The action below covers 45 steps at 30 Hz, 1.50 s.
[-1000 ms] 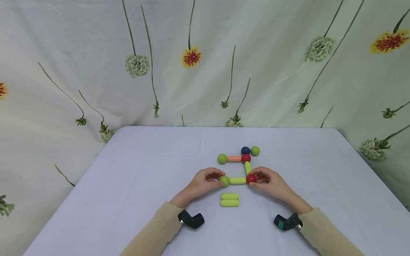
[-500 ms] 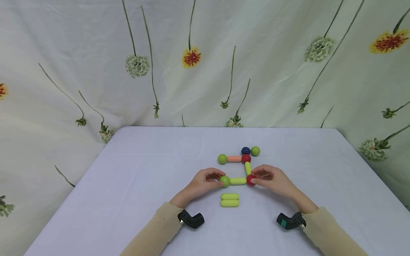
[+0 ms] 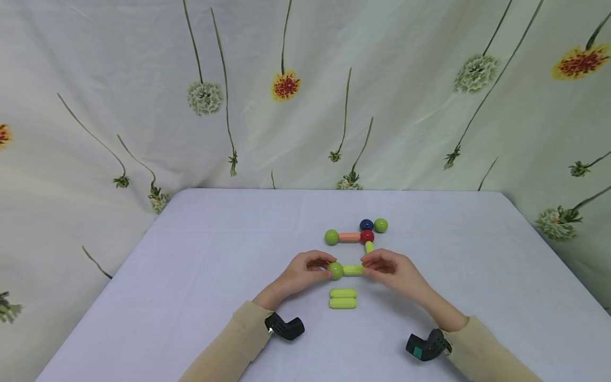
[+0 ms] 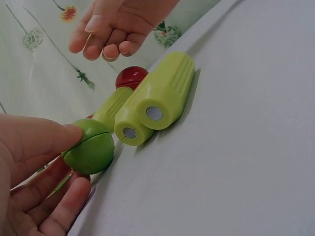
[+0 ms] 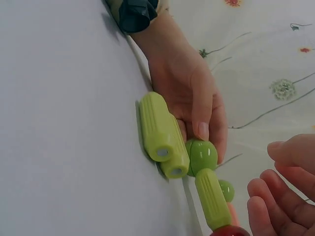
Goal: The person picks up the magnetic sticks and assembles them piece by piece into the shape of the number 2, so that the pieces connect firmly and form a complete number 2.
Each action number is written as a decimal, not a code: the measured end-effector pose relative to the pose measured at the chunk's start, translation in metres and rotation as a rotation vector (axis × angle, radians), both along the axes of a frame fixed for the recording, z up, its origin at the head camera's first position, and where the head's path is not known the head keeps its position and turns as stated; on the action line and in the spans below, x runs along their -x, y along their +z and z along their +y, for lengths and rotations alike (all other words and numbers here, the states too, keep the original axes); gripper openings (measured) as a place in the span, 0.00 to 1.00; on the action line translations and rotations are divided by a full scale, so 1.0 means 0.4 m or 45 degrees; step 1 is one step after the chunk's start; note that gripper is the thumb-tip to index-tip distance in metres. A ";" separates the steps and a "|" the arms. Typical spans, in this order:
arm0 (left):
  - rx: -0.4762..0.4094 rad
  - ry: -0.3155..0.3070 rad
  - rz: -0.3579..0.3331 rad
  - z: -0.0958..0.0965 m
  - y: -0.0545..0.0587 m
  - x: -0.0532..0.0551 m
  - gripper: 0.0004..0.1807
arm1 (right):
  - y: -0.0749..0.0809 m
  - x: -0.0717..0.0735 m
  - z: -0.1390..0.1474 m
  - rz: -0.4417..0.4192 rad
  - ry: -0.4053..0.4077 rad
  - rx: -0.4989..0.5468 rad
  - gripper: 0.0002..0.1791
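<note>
My left hand (image 3: 298, 273) pinches a green ball (image 3: 336, 271) between thumb and fingers. A yellow-green ridged rod (image 3: 353, 270) runs from that ball to a red ball (image 4: 131, 77), which the right hand hides in the head view. In the left wrist view my right hand (image 4: 125, 29) hovers over the red ball with its fingers loosely bent and nothing held. A second yellow-green rod (image 3: 369, 247) leads back to another red ball (image 3: 367, 237). From there an orange rod (image 3: 349, 237) reaches a green ball (image 3: 331, 237) on the left.
Two loose yellow-green rods (image 3: 342, 298) lie side by side nearer the person, with silvery discs in their ends. Behind the far red ball are a dark blue ball (image 3: 366, 225) and a green ball (image 3: 381, 225). A white cloth covers the table (image 3: 229, 239); a flowered curtain hangs behind.
My right hand has come off the near red ball and shifted left, over the rod's right end. The left hand keeps its pinch on the green ball, without visible movement.
</note>
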<state>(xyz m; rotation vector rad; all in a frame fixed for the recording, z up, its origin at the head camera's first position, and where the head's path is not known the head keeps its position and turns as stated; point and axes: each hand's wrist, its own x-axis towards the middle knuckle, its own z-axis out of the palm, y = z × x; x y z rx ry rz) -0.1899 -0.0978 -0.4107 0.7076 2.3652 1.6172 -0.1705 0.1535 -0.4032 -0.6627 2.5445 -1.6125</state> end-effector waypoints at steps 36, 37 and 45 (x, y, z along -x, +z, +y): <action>-0.035 -0.023 -0.025 0.000 0.015 -0.007 0.16 | -0.072 -0.055 -0.081 0.034 0.116 -0.204 0.09; -0.035 -0.021 -0.025 0.000 0.017 -0.008 0.16 | -0.072 -0.056 -0.081 0.037 0.122 -0.210 0.10; -0.036 -0.019 -0.044 -0.003 0.017 -0.010 0.16 | -0.067 -0.063 -0.084 0.009 0.199 -0.226 0.11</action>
